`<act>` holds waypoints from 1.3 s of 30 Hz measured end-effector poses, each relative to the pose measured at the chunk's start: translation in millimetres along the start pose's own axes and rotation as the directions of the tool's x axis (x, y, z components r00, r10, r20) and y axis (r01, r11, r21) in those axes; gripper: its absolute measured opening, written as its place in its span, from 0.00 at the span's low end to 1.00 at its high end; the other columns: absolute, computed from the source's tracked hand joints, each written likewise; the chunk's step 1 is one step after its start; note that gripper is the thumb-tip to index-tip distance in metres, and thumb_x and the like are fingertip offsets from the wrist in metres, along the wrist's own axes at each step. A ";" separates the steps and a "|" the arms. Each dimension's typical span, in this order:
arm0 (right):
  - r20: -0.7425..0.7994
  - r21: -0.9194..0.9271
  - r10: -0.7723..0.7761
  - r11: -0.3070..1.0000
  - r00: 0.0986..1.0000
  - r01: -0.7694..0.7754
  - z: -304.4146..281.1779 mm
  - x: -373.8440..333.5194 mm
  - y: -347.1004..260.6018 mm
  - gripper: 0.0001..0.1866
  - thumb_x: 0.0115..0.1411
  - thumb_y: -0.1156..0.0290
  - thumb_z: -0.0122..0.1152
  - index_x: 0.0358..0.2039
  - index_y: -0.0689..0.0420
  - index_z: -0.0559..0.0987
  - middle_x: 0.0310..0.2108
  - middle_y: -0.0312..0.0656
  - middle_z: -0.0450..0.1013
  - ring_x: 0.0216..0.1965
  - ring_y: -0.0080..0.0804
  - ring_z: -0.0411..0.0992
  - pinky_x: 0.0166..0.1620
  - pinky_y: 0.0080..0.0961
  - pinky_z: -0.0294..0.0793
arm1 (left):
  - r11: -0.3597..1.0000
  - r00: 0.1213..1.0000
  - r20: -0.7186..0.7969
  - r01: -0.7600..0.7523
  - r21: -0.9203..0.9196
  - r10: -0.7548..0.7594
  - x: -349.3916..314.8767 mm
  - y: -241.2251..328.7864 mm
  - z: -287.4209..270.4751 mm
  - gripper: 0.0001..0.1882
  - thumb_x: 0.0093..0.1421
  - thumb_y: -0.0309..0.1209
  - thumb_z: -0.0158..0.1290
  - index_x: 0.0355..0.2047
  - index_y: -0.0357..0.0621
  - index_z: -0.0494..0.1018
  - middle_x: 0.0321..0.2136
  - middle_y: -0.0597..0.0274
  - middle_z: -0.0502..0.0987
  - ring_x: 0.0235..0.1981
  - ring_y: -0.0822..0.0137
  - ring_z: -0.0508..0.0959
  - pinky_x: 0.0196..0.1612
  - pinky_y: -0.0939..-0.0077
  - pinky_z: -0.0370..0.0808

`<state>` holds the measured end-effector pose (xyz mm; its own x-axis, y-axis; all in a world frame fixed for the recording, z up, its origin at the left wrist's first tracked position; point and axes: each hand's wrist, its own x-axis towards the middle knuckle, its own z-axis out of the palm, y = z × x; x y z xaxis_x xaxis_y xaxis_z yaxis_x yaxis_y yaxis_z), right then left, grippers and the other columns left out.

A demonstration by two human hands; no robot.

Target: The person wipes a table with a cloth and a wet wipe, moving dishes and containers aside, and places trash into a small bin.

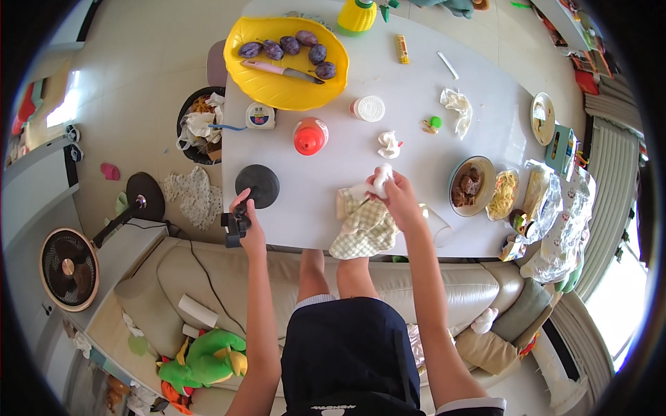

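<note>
My left hand (251,230) is closed around the black clamp-like end of a stand with a round black base (259,184), held over the table's near left edge. Between the fingers of my right hand (400,200) is a crumpled white tissue (381,182). Just below that hand, a green-and-white checked cloth (364,227) drapes over the table's near edge. Beside my right wrist stands a clear glass (438,227). Another crumpled white tissue (389,144) lies beyond my right hand. A red-capped bottle (310,136) stands beyond the round base.
A yellow leaf-shaped dish (277,93) holds several plums and a knife (277,70). Nearby are a white tub (368,108) and a white tape dispenser (260,116). Rightward sit a bowl of meat (479,163) and a food tray (502,195). A full bin (184,118) stands left.
</note>
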<state>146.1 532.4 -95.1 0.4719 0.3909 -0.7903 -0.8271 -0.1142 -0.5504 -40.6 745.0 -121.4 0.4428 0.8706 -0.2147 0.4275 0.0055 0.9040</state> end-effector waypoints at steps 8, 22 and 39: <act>-0.425 0.180 -0.204 0.936 0.882 0.303 -62.3 9.8 -8.0 0.24 0.58 0.59 0.44 0.51 0.60 0.62 0.46 0.44 0.63 0.46 0.36 0.65 0.51 0.31 0.60 | 0.999 0.998 0.064 0.020 0.040 -0.022 -1.4 1.0 0.7 0.09 0.59 0.29 0.46 0.40 0.40 0.66 0.41 0.65 0.71 0.39 0.75 0.68 0.42 0.83 0.65; 0.190 -0.798 -0.715 0.286 0.672 0.530 98.0 66.3 15.3 0.49 0.33 0.72 0.70 0.56 0.49 0.53 0.52 0.50 0.51 0.51 0.50 0.54 0.52 0.38 0.58 | 0.999 1.000 -0.021 0.021 -0.026 -0.021 0.2 -6.2 -2.3 0.08 0.59 0.29 0.46 0.38 0.41 0.67 0.39 0.64 0.71 0.39 0.74 0.69 0.43 0.81 0.64; 0.391 -0.699 -0.642 0.259 0.659 0.667 141.7 51.0 44.2 0.32 0.36 0.70 0.68 0.44 0.55 0.67 0.45 0.44 0.66 0.45 0.45 0.66 0.42 0.34 0.71 | 0.998 0.997 -0.082 -0.002 0.056 0.007 14.1 -20.0 -31.1 0.08 0.59 0.29 0.45 0.38 0.41 0.67 0.39 0.64 0.71 0.42 0.71 0.68 0.49 0.77 0.62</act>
<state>90.3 676.7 -121.5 0.7230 0.6880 -0.0622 0.3136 -0.4072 -0.8578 -67.4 772.4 -131.0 0.3794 0.9080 -0.1776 0.4700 -0.0238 0.8824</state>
